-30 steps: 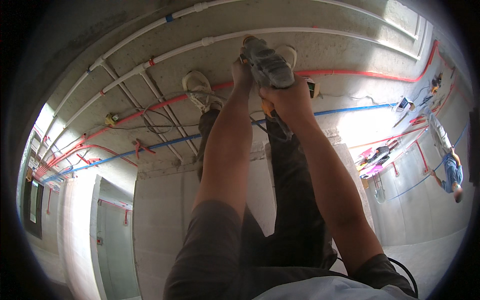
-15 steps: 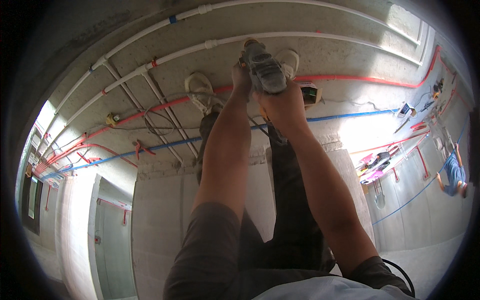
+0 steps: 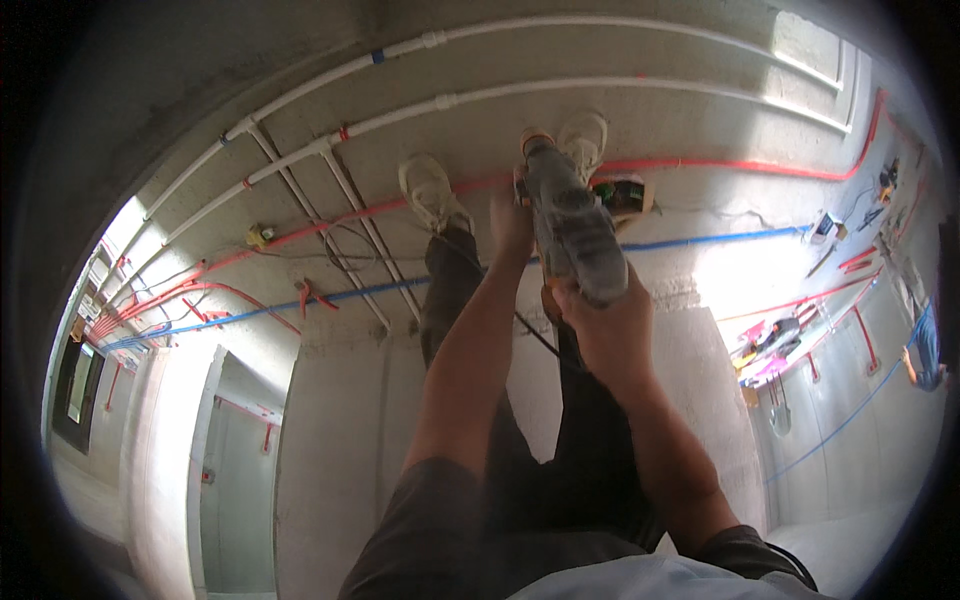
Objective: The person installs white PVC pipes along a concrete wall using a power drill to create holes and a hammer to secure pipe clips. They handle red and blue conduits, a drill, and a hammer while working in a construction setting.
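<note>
The power tool (image 3: 578, 225) is a dull, dusty grey, with an orange-red ring (image 3: 536, 138) at its nose. The shoes (image 3: 426, 188) are off-white, the trousers (image 3: 600, 470) black and the sleeves (image 3: 425, 510) plain dark grey. White pipes (image 3: 446, 101) carry a blue band (image 3: 377, 57) and red bands (image 3: 343, 134). One conduit is red (image 3: 740, 165), another bright blue (image 3: 700, 241), against a mottled grey floor (image 3: 690, 125). A distant person's shirt (image 3: 927, 350) is blue.

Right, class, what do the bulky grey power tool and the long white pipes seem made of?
Bulky grey power tool: plastic or metal housing; its matt, dusty-looking surface leaves that open.
Long white pipes: likely smooth rigid plastic, judging by even colour and thicker joints.
</note>
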Available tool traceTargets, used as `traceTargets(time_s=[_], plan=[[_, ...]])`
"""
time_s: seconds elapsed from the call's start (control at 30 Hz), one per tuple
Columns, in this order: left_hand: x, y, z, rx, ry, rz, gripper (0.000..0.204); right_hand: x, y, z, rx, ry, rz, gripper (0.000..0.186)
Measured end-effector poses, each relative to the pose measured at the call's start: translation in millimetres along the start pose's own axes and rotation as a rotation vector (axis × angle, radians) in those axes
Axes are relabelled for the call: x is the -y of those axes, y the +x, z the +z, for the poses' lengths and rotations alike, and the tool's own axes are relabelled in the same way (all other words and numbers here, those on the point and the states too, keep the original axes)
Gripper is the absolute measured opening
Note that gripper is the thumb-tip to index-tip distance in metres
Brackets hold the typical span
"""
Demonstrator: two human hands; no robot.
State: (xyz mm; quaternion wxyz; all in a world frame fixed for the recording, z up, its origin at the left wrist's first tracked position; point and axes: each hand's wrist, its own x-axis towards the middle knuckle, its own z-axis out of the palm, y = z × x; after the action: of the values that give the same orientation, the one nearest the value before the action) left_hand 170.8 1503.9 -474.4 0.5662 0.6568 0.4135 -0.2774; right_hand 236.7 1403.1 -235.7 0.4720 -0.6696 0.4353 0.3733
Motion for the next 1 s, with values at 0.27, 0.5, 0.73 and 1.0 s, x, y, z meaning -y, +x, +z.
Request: traceTargets(time_s=[0.27,0.5,0.73,1.0], plan=[[-56,79,12,0.018,0.034,0.053,0.042,12,52,-3,0.011,0.050,-0.199,0.034],[-58,141,28,-0.041,0.018,0.173,0.064,17,111,5,0.063,0.189,-0.399,0.011],[-30,175,34,-0.081,0.125,0.186,0.050,18,138,15,0.045,0.178,-0.380,0.011],[-45,166,37,0.006,0.013,0.041,0.052,22,149,10,0.044,0.042,-0.343,0.035]])
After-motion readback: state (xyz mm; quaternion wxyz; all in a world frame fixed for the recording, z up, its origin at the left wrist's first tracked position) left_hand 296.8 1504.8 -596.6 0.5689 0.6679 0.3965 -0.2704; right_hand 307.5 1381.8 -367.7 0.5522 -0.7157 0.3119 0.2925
